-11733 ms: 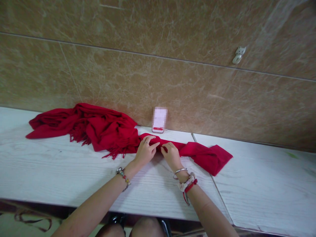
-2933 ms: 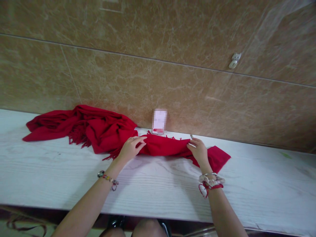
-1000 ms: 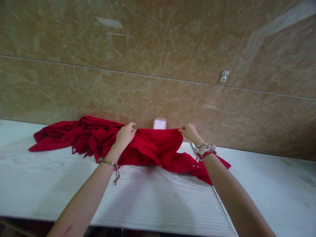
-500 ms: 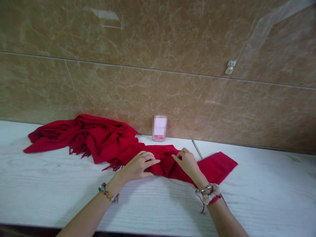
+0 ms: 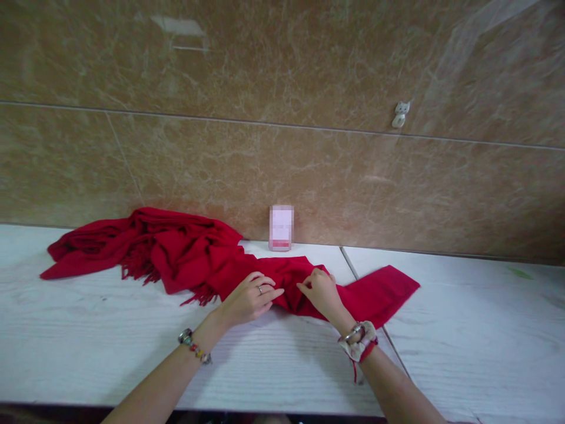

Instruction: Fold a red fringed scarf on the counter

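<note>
A long red fringed scarf (image 5: 185, 253) lies along the white wood-grain table (image 5: 88, 347), bunched at the left and narrowing to a flat end at the right. My left hand (image 5: 249, 297) rests on the scarf's middle, fingers stretched out flat over the cloth, a ring on one finger and a beaded bracelet on the wrist. Just to its right, my right hand (image 5: 320, 291) pinches a fold of the same stretch of scarf, several bracelets on its wrist. The two hands sit a short gap apart.
A small white and red card (image 5: 281, 228) stands against the brown marble wall (image 5: 282, 147) behind the scarf. A small white hook (image 5: 399, 114) is fixed on the wall at upper right. A seam (image 5: 353, 271) divides the table into two panels.
One second ago both hands held the scarf's middle lifted and spread toward the wall. They have since laid it down on the table and drawn closer together on the cloth.
</note>
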A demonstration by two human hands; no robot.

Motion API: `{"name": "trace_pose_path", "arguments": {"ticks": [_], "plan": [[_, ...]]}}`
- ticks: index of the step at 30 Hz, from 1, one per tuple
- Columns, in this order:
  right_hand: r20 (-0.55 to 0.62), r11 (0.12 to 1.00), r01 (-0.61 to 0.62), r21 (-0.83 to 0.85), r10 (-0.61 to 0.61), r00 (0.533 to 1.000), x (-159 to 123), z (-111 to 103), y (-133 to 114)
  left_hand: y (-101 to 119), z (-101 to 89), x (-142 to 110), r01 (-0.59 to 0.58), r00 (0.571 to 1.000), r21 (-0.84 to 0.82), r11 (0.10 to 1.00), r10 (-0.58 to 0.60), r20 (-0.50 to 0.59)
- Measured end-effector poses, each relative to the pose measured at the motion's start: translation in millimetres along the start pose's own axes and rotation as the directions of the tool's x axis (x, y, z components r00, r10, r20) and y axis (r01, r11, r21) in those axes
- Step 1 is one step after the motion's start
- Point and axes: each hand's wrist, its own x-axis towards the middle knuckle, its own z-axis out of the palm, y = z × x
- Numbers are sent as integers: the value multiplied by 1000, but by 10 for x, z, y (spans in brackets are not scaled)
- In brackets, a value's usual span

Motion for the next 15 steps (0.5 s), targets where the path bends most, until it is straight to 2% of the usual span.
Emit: {"name": "trace_pose_path", "arguments": {"ticks": [6,10,12,15], "plan": [[44,997,19,-75,-16,999,-39,-8,-49,10,22,7,-45,996,56,997,49,-71],[72,999,31,-28,-29,997,-50,25,-89,1,4,17,-36,994,96,995,45,-99],[46,999,42,11,-42,998,-47,44,-97,2,-6,27,-38,994,98,994,48,-98],[-55,997,33,75,-29,998,-18,36,-53,-6,-26,32,-16,989,98,995,31,-146]]}}
